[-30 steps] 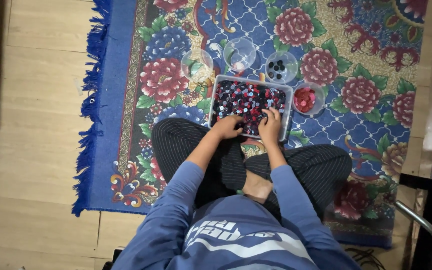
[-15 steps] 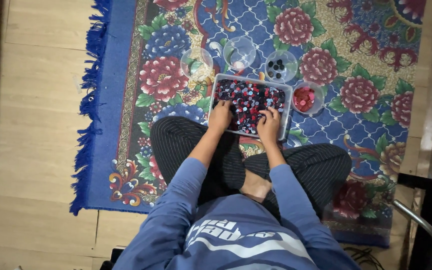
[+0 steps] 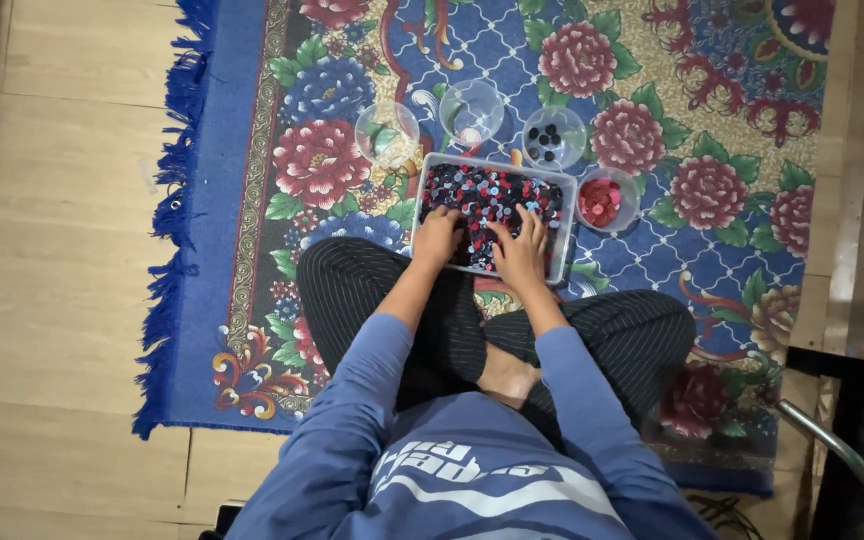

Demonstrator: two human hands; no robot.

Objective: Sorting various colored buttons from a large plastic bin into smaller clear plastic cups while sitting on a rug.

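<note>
Left hand (image 3: 439, 236) has slid back beside right hand (image 3: 520, 248), both sets of fingers now spread, grasping nothing, raking mixed beads (image 3: 492, 190) in the clear tray (image 3: 564, 215).

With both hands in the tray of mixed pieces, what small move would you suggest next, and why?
Probably lift the right hand with a red piece toward the red bowl. Both hands, the left hand too, rest in the tray, and that bowl sits just beside its right edge.

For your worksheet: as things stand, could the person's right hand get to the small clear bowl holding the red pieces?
Probably yes. The right hand rests in the rectangular tray of mixed pieces, and the bowl of red pieces sits just beyond the tray's right end. Nothing lies between them apart from the tray's low rim.
</note>
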